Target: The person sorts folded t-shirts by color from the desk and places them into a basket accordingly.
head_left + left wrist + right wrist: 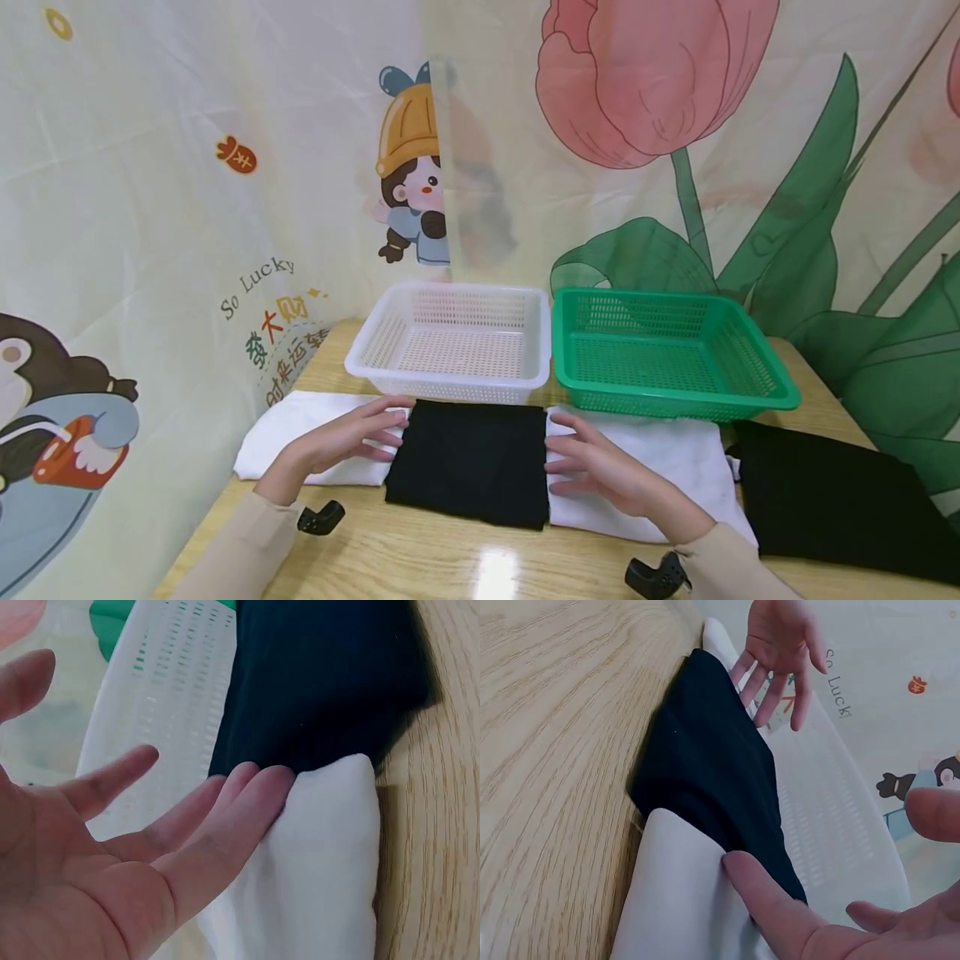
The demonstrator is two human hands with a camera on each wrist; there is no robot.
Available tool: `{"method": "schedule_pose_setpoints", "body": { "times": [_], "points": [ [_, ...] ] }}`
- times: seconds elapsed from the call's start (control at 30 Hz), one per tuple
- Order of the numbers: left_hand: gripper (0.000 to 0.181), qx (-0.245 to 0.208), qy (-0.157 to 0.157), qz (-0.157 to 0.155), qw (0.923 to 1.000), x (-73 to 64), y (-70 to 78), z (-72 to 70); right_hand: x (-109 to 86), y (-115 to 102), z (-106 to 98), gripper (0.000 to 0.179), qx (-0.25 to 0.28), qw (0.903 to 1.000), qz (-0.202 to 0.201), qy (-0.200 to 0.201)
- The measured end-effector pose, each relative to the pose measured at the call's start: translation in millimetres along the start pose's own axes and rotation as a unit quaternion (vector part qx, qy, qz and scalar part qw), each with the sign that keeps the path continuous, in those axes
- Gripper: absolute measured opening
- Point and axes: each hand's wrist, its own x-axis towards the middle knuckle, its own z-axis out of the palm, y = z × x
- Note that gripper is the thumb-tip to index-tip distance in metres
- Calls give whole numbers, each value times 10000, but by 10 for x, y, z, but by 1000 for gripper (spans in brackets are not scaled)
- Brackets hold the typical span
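Note:
A folded black cloth [472,462] lies on the table between two folded white cloths. My left hand [348,437] is at its left side, over the edge of the left white cloth [296,421], with fingers extended and slightly bent. On the other side, my right hand [603,471] spreads its fingers over the right white cloth [682,454], fingertips by the black cloth's right edge. In the left wrist view, the fingertips are where the black cloth [322,675] meets the white cloth [322,855]. Neither hand grips anything; whether the fingertips touch fabric, I cannot tell.
Behind the cloths stand a white perforated basket [450,387] and a green perforated basket [675,400], side by side. Another folded black cloth [840,500] lies at the right. A printed curtain [300,125] hangs behind the wooden table [420,542].

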Motion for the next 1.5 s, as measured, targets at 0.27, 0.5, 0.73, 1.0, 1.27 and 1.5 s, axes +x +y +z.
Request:
{"method": "schedule_pose_setpoints", "body": {
  "times": [0.27,0.5,0.73,1.0,1.27,1.5],
  "points": [
    [72,-153,79,-278,9995,82,26,-17,106,-29,61,82,450,9983,370,82],
    [76,-227,170,-515,9983,145,78,39,240,-8,50,74,932,9939,585,2],
    [77,-142,327,-595,9976,171,102,92,316,63,82,70,1327,9893,574,-197],
    [77,-83,337,-753,9966,167,188,147,291,22,96,74,1114,9926,481,-71],
    [74,-187,138,-760,9968,180,214,188,303,31,53,71,1170,9918,483,-179],
    [75,-154,238,-677,9973,202,153,199,315,73,60,73,1210,9913,519,-62]
  ]
}}
